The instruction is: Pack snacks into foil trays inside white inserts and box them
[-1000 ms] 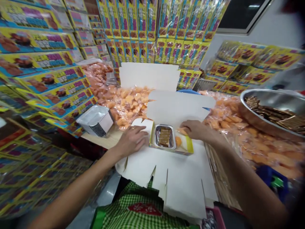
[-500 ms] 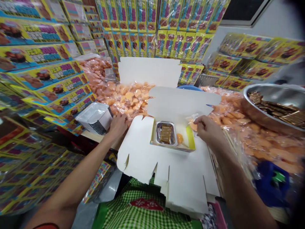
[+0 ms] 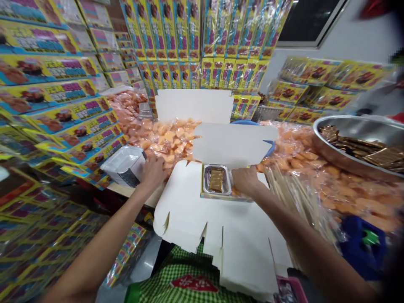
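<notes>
An open white cardboard box [image 3: 227, 143] stands on stacked flat white cartons [image 3: 186, 214]. In its left part sits a foil tray [image 3: 206, 179] with a gold-wrapped packet [image 3: 216, 180] in it. My right hand [image 3: 245, 180] reaches into the box's right part, fingers bent and pointing down; what they hold, if anything, is hidden. My left hand [image 3: 154, 170] is beside a stack of foil trays [image 3: 124, 164], at the edge of the wrapped orange pieces [image 3: 172, 139]. Its fingers are bent, and their tips are blurred.
At the right are a metal bowl [image 3: 334, 153] of gold packets, wooden sticks [image 3: 288, 198] in plastic and a blue container [image 3: 362, 248]. Printed boxes [image 3: 59, 97] are stacked at the left and behind. A pink bin [image 3: 295, 290] is at the bottom.
My right hand has moved left and down into the box from its right edge, where it held a wrapped orange piece. My left hand has shifted slightly. The camera view has tilted up.
</notes>
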A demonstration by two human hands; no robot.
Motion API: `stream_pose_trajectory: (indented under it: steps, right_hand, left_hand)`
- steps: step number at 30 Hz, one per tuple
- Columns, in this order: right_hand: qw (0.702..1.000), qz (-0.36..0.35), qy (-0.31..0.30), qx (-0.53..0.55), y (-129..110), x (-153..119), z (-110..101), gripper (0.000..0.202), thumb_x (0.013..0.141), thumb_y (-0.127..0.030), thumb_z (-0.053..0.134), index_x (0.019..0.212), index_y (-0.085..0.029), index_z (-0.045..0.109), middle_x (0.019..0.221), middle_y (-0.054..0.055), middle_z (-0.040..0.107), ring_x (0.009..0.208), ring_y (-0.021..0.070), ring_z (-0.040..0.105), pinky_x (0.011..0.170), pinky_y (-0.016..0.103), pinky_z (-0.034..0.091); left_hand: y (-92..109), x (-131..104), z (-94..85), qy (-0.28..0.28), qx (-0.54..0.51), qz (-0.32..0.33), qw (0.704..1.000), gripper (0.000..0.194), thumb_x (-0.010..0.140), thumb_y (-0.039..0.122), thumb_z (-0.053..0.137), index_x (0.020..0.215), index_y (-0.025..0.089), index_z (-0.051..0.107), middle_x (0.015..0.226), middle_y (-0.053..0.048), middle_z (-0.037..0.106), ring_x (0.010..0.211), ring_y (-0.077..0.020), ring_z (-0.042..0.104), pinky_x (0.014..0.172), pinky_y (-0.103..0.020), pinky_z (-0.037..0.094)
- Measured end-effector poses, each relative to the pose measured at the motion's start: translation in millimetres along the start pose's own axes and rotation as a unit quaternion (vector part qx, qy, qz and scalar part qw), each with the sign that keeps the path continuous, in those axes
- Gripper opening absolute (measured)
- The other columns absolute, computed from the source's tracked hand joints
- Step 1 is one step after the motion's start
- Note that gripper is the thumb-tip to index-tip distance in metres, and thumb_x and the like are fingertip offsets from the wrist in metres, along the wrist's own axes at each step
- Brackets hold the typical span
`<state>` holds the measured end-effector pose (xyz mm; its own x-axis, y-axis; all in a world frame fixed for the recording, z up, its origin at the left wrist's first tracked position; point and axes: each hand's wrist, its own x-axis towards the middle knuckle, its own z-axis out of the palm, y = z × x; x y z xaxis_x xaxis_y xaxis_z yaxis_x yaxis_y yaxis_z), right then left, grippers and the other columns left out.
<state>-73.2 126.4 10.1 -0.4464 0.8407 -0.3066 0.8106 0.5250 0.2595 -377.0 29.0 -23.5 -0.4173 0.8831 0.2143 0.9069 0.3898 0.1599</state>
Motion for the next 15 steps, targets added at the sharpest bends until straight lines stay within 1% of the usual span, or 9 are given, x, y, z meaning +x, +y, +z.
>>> stream_pose_trajectory:
  steps: [2, 4, 6, 8, 9, 11, 12, 14, 15]
  right_hand:
    - [1.000, 0.004, 0.005, 0.008, 5.4, -1.0, 2.5, 0.032, 0.091, -0.009, 0.047, 0.107, -0.012, 0.074, 0.105, 0.020, 0.075, 0.099, 0.0297, 0.071, 0.096, 0.048, 0.041]
    - [1.000, 0.000, 0.013, 0.017, 11.0, -5.2, 2.6, 0.033, 0.090, -0.009, 0.047, 0.111, -0.013, 0.073, 0.109, 0.020, 0.074, 0.102, 0.0303, 0.071, 0.097, 0.048, 0.041]
    - [0.999, -0.012, 0.016, 0.025, 15.1, -8.5, 1.5, 0.040, 0.090, -0.010, 0.049, 0.124, -0.015, 0.068, 0.109, 0.019, 0.075, 0.104, 0.0310, 0.071, 0.098, 0.049, 0.041]
    - [0.999, -0.030, 0.011, 0.031, 16.3, -7.6, 0.4, 0.047, 0.090, -0.015, 0.053, 0.136, -0.019, 0.061, 0.107, 0.017, 0.075, 0.105, 0.0318, 0.071, 0.098, 0.050, 0.042]
    - [0.999, -0.038, 0.007, 0.034, 15.5, -5.3, -0.1, 0.046, 0.091, -0.018, 0.054, 0.136, -0.021, 0.062, 0.106, 0.016, 0.076, 0.104, 0.0323, 0.071, 0.096, 0.050, 0.043]
    - [0.998, -0.046, -0.003, 0.038, 11.7, 1.2, -1.7, 0.034, 0.093, -0.024, 0.054, 0.123, -0.020, 0.070, 0.106, 0.016, 0.076, 0.103, 0.0331, 0.071, 0.092, 0.048, 0.046]
    - [0.998, -0.046, -0.006, 0.040, 9.4, 3.9, -3.5, 0.028, 0.093, -0.024, 0.054, 0.112, -0.019, 0.074, 0.105, 0.016, 0.076, 0.102, 0.0331, 0.071, 0.090, 0.047, 0.047]
    - [0.998, -0.041, 0.000, 0.044, 7.0, 3.4, -10.4, 0.023, 0.091, -0.019, 0.055, 0.099, -0.016, 0.076, 0.104, 0.017, 0.076, 0.101, 0.0330, 0.071, 0.090, 0.045, 0.046]
    - [0.998, -0.035, 0.012, 0.045, 8.7, -2.1, -15.4, 0.023, 0.090, -0.016, 0.055, 0.099, -0.014, 0.075, 0.104, 0.018, 0.076, 0.102, 0.0330, 0.070, 0.092, 0.046, 0.045]
  left_hand:
    - [5.5, -13.0, -11.3, 0.078, -0.031, 0.033, 0.996, 0.014, 0.089, 0.032, 0.056, 0.088, 0.019, 0.061, 0.110, -0.014, 0.066, 0.109, -0.0329, 0.063, 0.091, -0.043, 0.051]
    - [17.4, -26.9, -26.1, 0.109, -0.125, 0.052, 0.985, 0.011, 0.090, 0.026, 0.051, 0.096, 0.020, 0.059, 0.099, -0.009, 0.068, 0.094, -0.0263, 0.066, 0.083, -0.038, 0.052]
    - [38.1, -40.5, -40.1, 0.066, -0.213, 0.087, 0.971, 0.030, 0.089, 0.019, 0.050, 0.119, 0.022, 0.054, 0.096, -0.005, 0.070, 0.079, -0.0210, 0.066, 0.075, -0.033, 0.052]
    - [66.6, -53.3, -47.8, -0.016, -0.246, 0.173, 0.954, 0.044, 0.089, 0.019, 0.052, 0.133, 0.025, 0.050, 0.102, -0.005, 0.071, 0.076, -0.0198, 0.067, 0.073, -0.032, 0.052]
    - [82.4, -58.7, -48.2, -0.061, -0.246, 0.230, 0.940, 0.044, 0.089, 0.020, 0.055, 0.132, 0.026, 0.053, 0.106, -0.005, 0.071, 0.078, -0.0207, 0.067, 0.074, -0.033, 0.052]
    - [112.3, -66.3, -42.4, -0.141, -0.220, 0.323, 0.910, 0.032, 0.086, 0.026, 0.063, 0.118, 0.026, 0.064, 0.108, -0.007, 0.072, 0.082, -0.0240, 0.069, 0.076, -0.036, 0.053]
    - [124.6, -67.9, -37.2, -0.171, -0.193, 0.347, 0.902, 0.024, 0.084, 0.026, 0.067, 0.107, 0.025, 0.068, 0.104, -0.008, 0.073, 0.081, -0.0255, 0.069, 0.076, -0.037, 0.053]
    - [141.1, -67.0, -25.7, -0.206, -0.127, 0.357, 0.902, 0.009, 0.081, 0.020, 0.067, 0.089, 0.022, 0.070, 0.088, -0.009, 0.073, 0.075, -0.0264, 0.068, 0.073, -0.038, 0.052]
    - [145.0, -65.1, -20.7, -0.212, -0.098, 0.355, 0.905, 0.008, 0.081, 0.016, 0.064, 0.083, 0.020, 0.070, 0.081, -0.010, 0.072, 0.071, -0.0261, 0.068, 0.071, -0.037, 0.051]
